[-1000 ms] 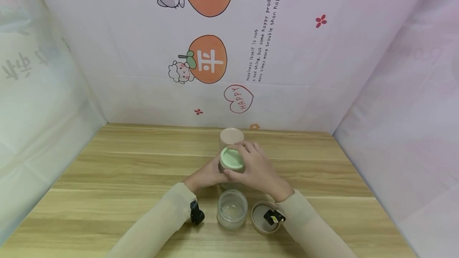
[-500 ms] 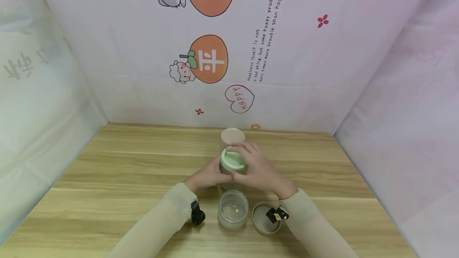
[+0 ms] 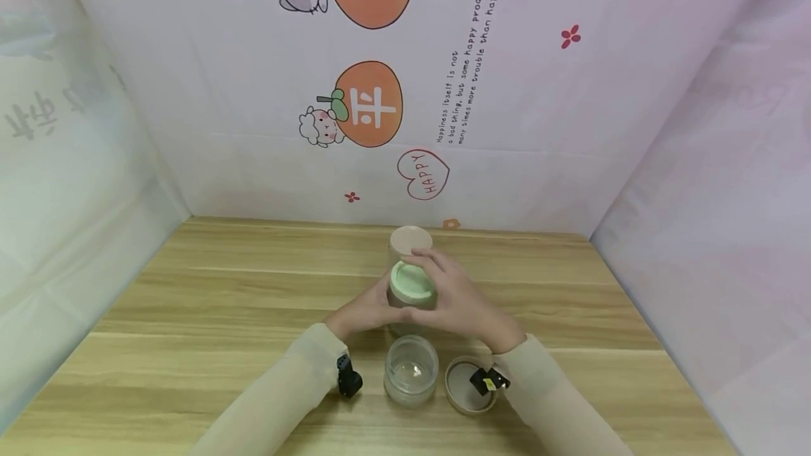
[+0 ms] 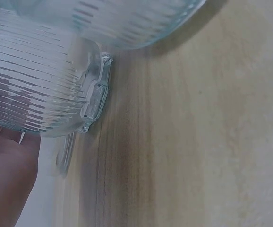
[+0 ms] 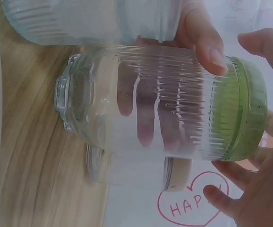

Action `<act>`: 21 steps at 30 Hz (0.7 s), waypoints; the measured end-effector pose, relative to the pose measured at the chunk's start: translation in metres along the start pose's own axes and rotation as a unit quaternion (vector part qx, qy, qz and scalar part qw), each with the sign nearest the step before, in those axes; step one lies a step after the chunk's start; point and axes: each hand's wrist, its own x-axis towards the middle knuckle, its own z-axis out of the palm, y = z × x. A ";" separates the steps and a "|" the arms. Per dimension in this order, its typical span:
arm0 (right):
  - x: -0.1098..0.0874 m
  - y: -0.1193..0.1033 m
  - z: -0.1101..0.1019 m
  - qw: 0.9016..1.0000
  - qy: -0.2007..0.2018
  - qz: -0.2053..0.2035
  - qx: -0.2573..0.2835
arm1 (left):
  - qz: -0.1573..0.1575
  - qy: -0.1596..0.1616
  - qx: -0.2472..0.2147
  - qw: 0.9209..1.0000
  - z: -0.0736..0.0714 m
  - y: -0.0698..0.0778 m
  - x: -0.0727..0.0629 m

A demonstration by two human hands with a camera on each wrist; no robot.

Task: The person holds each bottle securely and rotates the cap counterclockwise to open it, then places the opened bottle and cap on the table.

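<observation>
A ribbed clear glass jar (image 5: 160, 104) with a pale green screw lid (image 3: 412, 283) stands at mid-table. My left hand (image 3: 370, 309) grips the jar's body, its fingers showing through the glass in the right wrist view. Around the lid is my right hand (image 3: 459, 301), fingers spread and loosely bent. In the right wrist view its thumb (image 5: 261, 42) is off the lid, while fingertips lie close to the lid's lower edge. The left wrist view shows the jar's ribbed wall (image 4: 28, 80) with the left palm (image 4: 9, 170) beside it.
A lidless glass jar (image 3: 410, 375) stands nearer the wearer. Right of it a round lid (image 3: 467, 389) lies inside up, partly covered by the right wrist camera (image 3: 489, 380). Behind the held jar is another jar with a beige lid (image 3: 410, 239). A printed cloth backdrop (image 3: 507, 181) closes the back.
The right hand has shifted slightly around the green lid, its thumb moving off the lid's near edge. The left hand keeps its grip on the jar, which stays in place.
</observation>
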 end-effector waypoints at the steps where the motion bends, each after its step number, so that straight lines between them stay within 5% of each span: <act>1: 0.000 -0.001 0.000 1.000 0.002 0.005 -0.005 | 0.003 -0.002 0.000 1.000 0.000 0.000 0.000; 10: 0.006 -0.011 -0.002 0.995 0.024 0.050 -0.087 | 0.011 -0.011 -0.002 1.000 -0.001 -0.002 0.002; 21: 0.010 -0.019 -0.002 0.986 -0.001 0.088 -0.141 | -0.004 -0.009 0.002 1.000 -0.002 -0.002 0.001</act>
